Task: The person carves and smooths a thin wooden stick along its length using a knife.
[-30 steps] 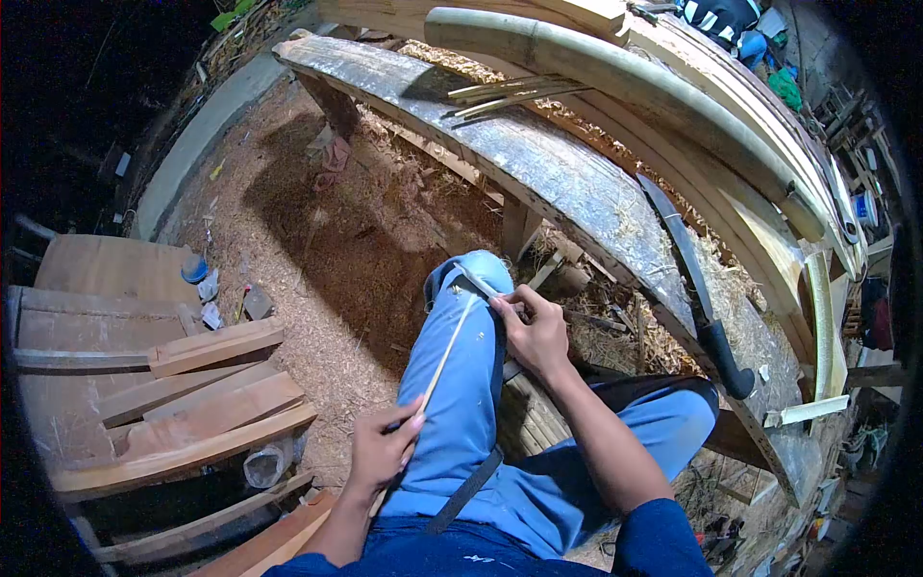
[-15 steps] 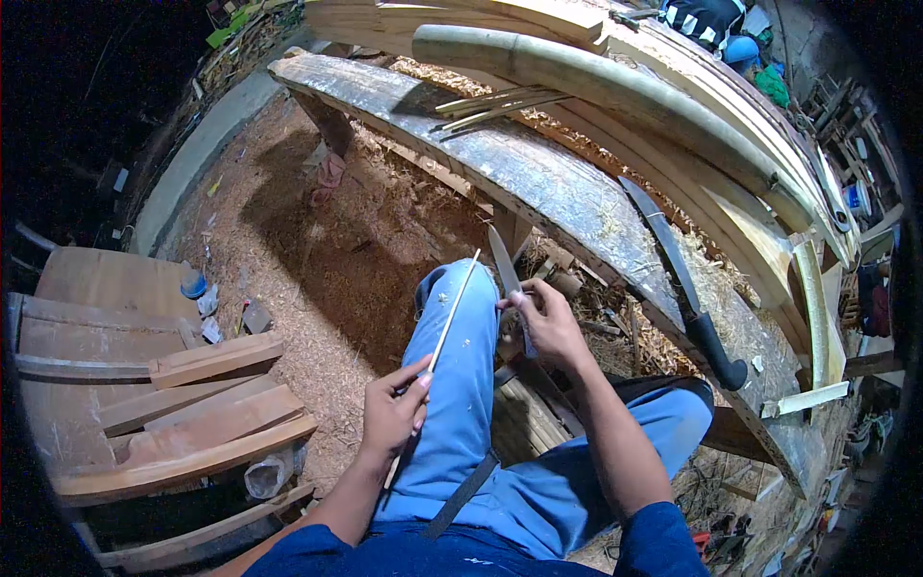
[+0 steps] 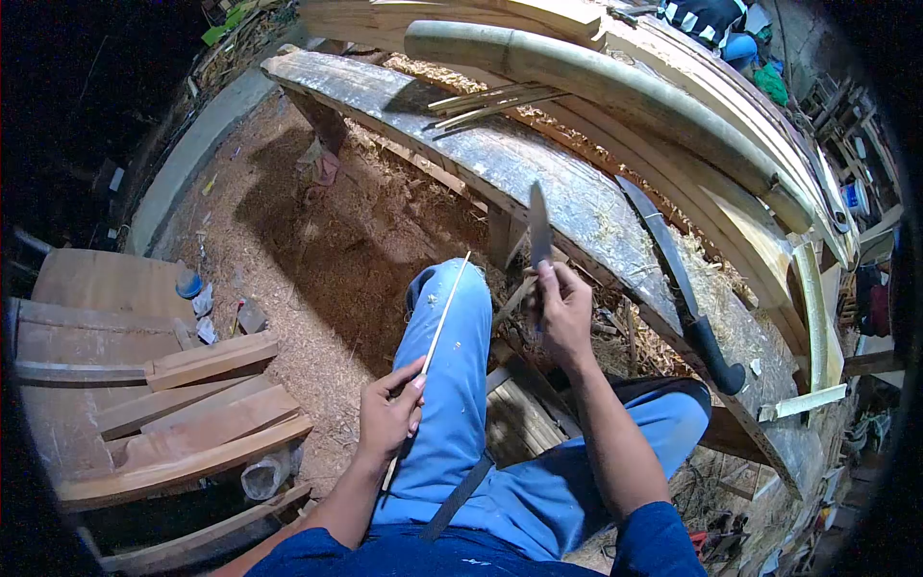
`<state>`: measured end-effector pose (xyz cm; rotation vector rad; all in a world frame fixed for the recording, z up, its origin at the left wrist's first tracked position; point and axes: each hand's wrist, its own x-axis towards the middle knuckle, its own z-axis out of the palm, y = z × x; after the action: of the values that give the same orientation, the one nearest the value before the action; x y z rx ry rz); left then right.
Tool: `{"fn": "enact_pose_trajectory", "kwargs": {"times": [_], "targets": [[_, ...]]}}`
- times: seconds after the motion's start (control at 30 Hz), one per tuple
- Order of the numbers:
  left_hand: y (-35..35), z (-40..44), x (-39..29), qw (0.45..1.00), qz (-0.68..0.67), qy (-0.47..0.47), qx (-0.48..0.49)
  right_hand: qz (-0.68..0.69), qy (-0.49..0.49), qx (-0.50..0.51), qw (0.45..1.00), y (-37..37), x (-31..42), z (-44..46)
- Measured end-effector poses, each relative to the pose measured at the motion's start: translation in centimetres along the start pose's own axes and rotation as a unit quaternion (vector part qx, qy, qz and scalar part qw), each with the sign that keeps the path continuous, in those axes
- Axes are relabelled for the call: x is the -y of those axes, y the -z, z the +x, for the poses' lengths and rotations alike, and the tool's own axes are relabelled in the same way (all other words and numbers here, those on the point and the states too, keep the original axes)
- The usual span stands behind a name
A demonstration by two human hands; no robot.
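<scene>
A thin pale strip lies slantwise over the blue-trousered leg, pinched in the fingers of my left hand. To its right my right hand is closed round a small knife, whose blade points up and away from the strip. The knife's handle is mostly hidden by the fingers. Several thin strips rest on the weathered plank bench. A large knife with a black handle lies farther right on the same bench.
A thick bamboo pole lies behind the bench beside long boards. Cut wood pieces are stacked at the lower left, near a blue-lidded container. Shavings cover the ground.
My right hand has moved the small knife off the strip, to the right, and turned its blade upward. My left hand has drawn the strip back a little toward me.
</scene>
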<state>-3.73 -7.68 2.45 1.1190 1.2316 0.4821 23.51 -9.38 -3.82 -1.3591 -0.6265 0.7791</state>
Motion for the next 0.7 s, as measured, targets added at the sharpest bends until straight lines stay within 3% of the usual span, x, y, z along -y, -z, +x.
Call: {"fn": "enact_pose_trajectory", "kwargs": {"times": [0.07,0.3,0.43,0.7], "targets": [[0.0,0.0,0.2,1.000,-0.001,0.000,0.001,-0.012,-0.005,-0.098,0.995,0.2,0.1,0.1],[-0.2,0.4,0.1,1.000,0.000,-0.002,0.007,-0.181,-0.012,-0.171,0.968,0.3,-1.0,-0.8],[-1.0,0.8,-0.5,1.000,0.013,-0.014,0.020,-0.214,-0.014,-0.141,0.967,-1.2,-3.1,-3.9],[-1.5,1.2,-1.9,0.999,0.014,-0.041,0.018,-0.151,-0.015,-0.094,0.984,-1.9,-2.0,-5.1]]}}
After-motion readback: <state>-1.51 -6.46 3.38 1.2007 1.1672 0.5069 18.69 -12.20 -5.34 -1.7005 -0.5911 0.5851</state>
